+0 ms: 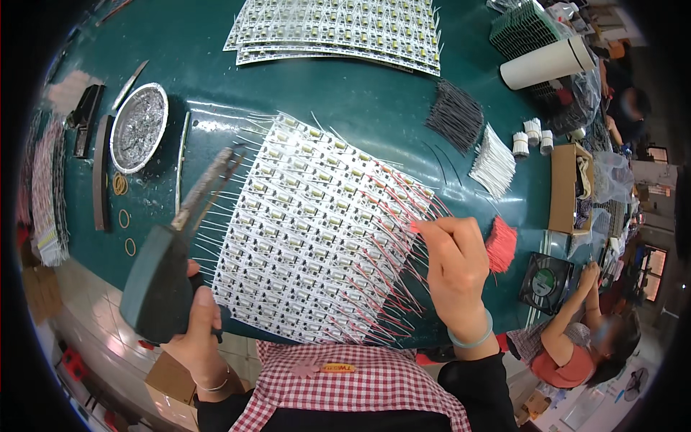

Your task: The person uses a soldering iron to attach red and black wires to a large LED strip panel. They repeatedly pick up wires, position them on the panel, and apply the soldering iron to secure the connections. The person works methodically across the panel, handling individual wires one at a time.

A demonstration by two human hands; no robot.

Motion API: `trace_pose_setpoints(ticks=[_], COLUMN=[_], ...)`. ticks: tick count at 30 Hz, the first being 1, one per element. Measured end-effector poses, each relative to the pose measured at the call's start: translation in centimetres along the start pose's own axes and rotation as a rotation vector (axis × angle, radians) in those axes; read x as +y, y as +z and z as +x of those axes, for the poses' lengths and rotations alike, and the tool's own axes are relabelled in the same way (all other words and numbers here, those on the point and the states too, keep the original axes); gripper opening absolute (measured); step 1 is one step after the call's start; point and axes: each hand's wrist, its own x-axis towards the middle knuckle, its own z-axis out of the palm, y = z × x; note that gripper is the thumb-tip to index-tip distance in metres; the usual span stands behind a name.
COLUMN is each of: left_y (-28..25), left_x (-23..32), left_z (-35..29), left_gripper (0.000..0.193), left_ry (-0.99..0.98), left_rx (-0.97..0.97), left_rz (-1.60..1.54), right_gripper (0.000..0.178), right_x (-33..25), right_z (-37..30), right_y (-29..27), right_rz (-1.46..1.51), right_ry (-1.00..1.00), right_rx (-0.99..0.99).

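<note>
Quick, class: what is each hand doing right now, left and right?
Left hand: closed around the dark handle of a soldering iron.
Right hand: fingers pinched on a red wire over the panel of small circuit boards.

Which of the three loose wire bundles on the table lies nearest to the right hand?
The red bundle, just beside the right hand; the white bundle and black bundle lie farther up the table.

Two hands: left [198, 327] lower left, right [453, 266] lower right. One soldering iron [169, 259]. One foil dish [138, 127], upper left. One large panel [317, 237] of small boards at centre; one stack of like panels [338, 32] at top. Three wire bundles: black [455, 115], white [494, 162], red [502, 243]. Three rubber bands [124, 218], left. One white cup [547, 63], upper right. One small fan [545, 282]. One cardboard box [568, 189]. Single wires too many to count.
</note>
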Motion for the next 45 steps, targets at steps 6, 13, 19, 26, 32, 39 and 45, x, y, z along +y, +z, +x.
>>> trace_pose_setpoints(ticks=[6,13,19,26,32,39,45], left_y=[0.9,0.3,2.0,3.1,3.5,3.3,2.8], left_x=[-1.3,-2.1,-0.9,-0.9,-1.2,-1.6,-1.3], left_z=[-1.8,-2.3,-2.3,-1.5,-1.3,-1.5,-1.6], left_gripper=[0.039,0.038,0.025,0.017,0.015,0.012,0.015], left_ry=[0.031,-0.040,0.041,0.089,0.124,0.131,0.265], left_rx=[-0.246,-0.401,-0.405,-0.489,-0.507,-0.527,-0.496], left_rz=[0.015,0.109,0.133,0.148,0.145,0.232,0.316], right_gripper=[0.032,0.031,0.032,0.033,0.033,0.031,0.032], right_x=[-1.1,-1.0,-1.2,-1.3,-1.5,-1.7,-1.7], right_z=[1.0,0.8,0.7,0.8,1.0,1.1,1.0], right_y=[3.4,6.1,6.4,6.5,6.5,6.4,6.3], right_rz=[0.104,0.130,0.111,0.084,0.079,0.064,0.056], right_ry=[-0.103,-0.099,-0.097,-0.102,-0.098,-0.093,-0.090], right_rx=[0.021,0.005,-0.012,-0.021,-0.021,-0.037,-0.041])
